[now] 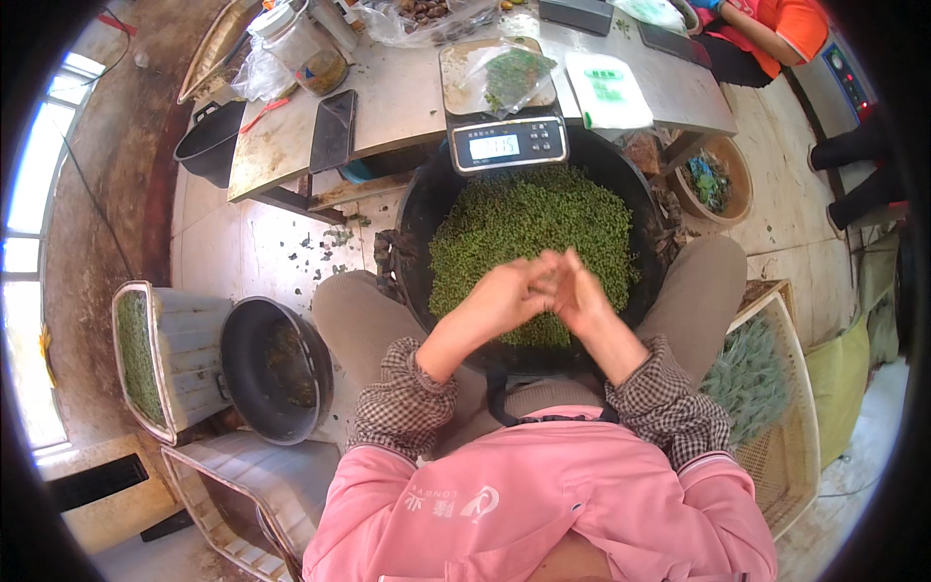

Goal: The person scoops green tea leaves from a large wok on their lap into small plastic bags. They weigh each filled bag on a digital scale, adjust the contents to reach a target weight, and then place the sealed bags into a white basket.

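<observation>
My left hand [510,292] and my right hand [580,289] meet, fingertips close together, above a black tub [418,218] between my knees. Their fingers are partly spread and blurred, and I see nothing held in either. Below them, the tub holds a heap of small green sprouts or berries [534,218]. Just beyond the tub, a digital scale [509,148] with a lit display stands at the table's near edge. A clear plastic bag of green plant matter [515,76] lies on its pan.
The metal table [400,94] bears a phone [334,131], a lidded jar [302,54] and a stack of printed bags [609,91]. A black basin [273,371] and crates stand left; a basket [793,436] of green net-like packs stands right. A person's arm [756,33] shows top right.
</observation>
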Tool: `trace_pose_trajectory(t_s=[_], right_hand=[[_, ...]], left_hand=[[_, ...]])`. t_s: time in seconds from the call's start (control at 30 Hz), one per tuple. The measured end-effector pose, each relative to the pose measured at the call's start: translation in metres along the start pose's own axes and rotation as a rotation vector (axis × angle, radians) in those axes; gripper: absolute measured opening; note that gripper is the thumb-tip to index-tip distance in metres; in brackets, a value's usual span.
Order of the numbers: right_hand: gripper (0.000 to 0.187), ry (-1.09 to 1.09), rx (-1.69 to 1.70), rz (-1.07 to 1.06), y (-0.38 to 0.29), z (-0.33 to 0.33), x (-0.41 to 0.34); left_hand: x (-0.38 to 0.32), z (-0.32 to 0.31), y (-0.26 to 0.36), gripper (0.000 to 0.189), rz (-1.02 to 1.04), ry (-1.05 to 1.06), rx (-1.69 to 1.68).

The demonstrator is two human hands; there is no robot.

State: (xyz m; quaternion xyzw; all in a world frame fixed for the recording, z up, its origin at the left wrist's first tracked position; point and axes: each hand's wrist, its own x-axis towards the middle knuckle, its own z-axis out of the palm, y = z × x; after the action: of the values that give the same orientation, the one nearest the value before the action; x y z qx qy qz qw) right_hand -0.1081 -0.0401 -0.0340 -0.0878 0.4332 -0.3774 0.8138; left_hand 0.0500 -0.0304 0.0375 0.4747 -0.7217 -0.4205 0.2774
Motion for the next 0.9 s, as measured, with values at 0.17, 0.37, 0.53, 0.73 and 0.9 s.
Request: trace_pose_trajectory(t_s=[0.17, 0.37, 0.53, 0.73, 0.9], right_hand=[[0.024, 0.181, 0.150, 0.079, 0.017, -0.059, 0.012], [0.027, 0.168, 0.018, 0.016, 0.021, -0.053, 0.012], [0.021, 0.015, -0.079, -0.018, 0.030, -0.045, 0.006], [0.048, -0.016, -0.476, -0.079, 0.026, -0.056, 0.010], [0.080, 0.119, -0.930, -0.678, 0.005, -0.048, 0.005]], left_hand=[[-0.002, -0.033, 0.008, 0.023, -0.062, 0.148, 0.179], [0.040, -0.108, -0.003, 0.013, 0.003, 0.536, 0.237], [0.103, -0.115, 0.001, 0.025, 0.051, 0.468, 0.674], [0.145, -0.084, -0.006, 0.015, 0.086, 0.569, 0.925], [0.129, -0.086, 0.048, 0.010, 0.260, 0.691, 0.890]])
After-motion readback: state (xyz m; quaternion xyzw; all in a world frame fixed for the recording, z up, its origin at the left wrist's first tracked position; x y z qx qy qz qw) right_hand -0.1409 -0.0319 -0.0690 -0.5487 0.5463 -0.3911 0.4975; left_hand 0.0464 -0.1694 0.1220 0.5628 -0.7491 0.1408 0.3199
